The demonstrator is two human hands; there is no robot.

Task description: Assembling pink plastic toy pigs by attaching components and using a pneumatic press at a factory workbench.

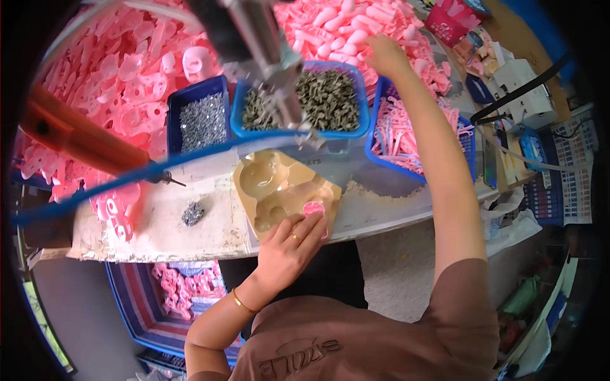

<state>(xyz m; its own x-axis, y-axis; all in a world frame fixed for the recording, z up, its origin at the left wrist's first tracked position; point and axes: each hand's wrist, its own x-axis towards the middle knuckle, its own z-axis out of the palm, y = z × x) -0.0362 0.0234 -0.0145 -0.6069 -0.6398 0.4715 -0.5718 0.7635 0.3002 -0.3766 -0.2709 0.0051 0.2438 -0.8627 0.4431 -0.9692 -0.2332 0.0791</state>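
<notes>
My left hand (287,249), with a ring and a bracelet, presses its closed fingers on a small pink plastic part (314,207). That part sits at the right front of a tan moulded fixture (289,184) with rounded hollows, near the table's front edge. My right arm stretches far forward. At its end my right hand (386,58) has its fingers bent in at the edge of a heap of rounded pink plastic parts (343,32); what they grip, if anything, is hidden. Below that arm stands a blue basket (416,170) of thin pink pieces.
A blue tray (363,120) of metal pieces and a dark blue bin (171,143) of small screws stand behind the fixture. An orange power screwdriver (89,143) hangs at left. A metal tool head (273,57) hangs above the trays. Loose screws (192,214) lie left of the fixture.
</notes>
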